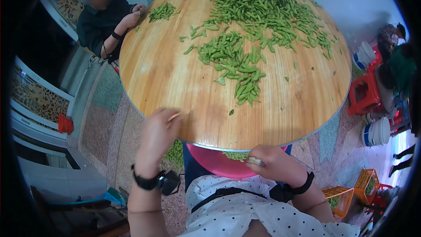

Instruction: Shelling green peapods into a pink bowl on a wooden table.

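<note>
Green soybean pods (247, 74) trail toward me over the round wooden table (175, 74) from a large heap (263, 6) at the far side. Over the near left rim is my left hand (162, 129), its fingers smeared by motion. My right hand (274, 162) is closed just off the near rim, beside a pink basin (215, 162) in front of my lap. A small silver-grey object (255, 161) pokes out of that fist; its kind is unclear. Shelled green beans (237, 155) show in the basin, partly hidden under the tabletop.
Across at the left, another person (101, 22) handles pods by a small pile (162, 12). Green scraps (174, 153) lie below the table at my left. Red stools (366, 90), white buckets (376, 131) and orange crates (340, 199) stand to the right, near a seated person (401, 68).
</note>
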{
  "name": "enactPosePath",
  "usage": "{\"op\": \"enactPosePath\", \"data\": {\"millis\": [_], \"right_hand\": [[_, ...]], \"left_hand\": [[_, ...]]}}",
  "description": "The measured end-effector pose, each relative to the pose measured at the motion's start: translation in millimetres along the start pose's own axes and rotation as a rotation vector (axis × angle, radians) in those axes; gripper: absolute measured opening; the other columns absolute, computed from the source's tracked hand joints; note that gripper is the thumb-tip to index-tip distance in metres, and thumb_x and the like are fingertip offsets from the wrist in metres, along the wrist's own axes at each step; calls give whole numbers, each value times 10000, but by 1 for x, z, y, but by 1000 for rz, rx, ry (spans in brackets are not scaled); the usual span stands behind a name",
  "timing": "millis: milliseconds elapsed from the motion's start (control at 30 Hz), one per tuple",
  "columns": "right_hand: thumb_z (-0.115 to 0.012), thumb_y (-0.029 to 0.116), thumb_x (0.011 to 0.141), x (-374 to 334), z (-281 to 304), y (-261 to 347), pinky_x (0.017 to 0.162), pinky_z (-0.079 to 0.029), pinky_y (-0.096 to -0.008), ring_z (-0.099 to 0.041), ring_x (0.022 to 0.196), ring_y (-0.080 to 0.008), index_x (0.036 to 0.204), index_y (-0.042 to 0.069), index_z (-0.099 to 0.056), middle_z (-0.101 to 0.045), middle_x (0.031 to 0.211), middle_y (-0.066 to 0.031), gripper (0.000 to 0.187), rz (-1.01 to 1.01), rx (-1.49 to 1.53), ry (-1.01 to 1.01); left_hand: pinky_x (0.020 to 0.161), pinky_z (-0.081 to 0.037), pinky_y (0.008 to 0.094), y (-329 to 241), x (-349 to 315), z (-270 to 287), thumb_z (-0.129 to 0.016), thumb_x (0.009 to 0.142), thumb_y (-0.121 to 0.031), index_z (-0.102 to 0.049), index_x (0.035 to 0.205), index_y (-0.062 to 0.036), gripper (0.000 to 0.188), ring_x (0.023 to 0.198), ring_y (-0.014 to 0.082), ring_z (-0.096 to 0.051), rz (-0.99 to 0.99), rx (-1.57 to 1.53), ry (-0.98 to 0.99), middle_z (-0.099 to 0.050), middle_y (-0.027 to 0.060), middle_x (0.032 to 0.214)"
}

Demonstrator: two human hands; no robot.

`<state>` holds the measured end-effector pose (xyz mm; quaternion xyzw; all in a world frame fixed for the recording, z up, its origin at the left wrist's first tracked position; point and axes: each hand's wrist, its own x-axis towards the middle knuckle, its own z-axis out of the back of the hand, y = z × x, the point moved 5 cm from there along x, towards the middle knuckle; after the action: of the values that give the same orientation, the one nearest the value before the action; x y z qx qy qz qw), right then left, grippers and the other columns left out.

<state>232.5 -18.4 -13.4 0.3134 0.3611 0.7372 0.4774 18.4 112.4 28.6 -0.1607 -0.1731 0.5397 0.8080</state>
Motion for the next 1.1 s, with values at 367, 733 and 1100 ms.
{"op": "enactPosePath", "data": {"millis": [367,733,1100], "right_hand": [[-645,132,755,-9,37,-16,539,-429,-329,-549,614,-275,806,18,-561,-537,692,-127,150,-196,165,-44],[-659,64,734,7,53,-20,542,-431,-271,-564,609,-178,784,17,-588,-568,679,-77,99,-170,164,-106],[-640,119,760,10,48,-23,520,-425,-293,-548,582,-203,820,20,-585,-554,684,-110,128,-151,189,-131]], "left_hand": [[675,-448,381,-20,65,-55,-629,724,-137,-607,745,-21,120,751,312,-533,-336,120,-59,-566,120,785],[623,-457,404,-71,120,-100,-575,742,-102,-598,913,-94,173,744,320,-570,-311,175,91,-560,124,808],[621,-453,393,-33,90,-74,-586,735,-108,-578,901,-64,172,717,325,-567,-207,-292,0,-566,132,811]]}}
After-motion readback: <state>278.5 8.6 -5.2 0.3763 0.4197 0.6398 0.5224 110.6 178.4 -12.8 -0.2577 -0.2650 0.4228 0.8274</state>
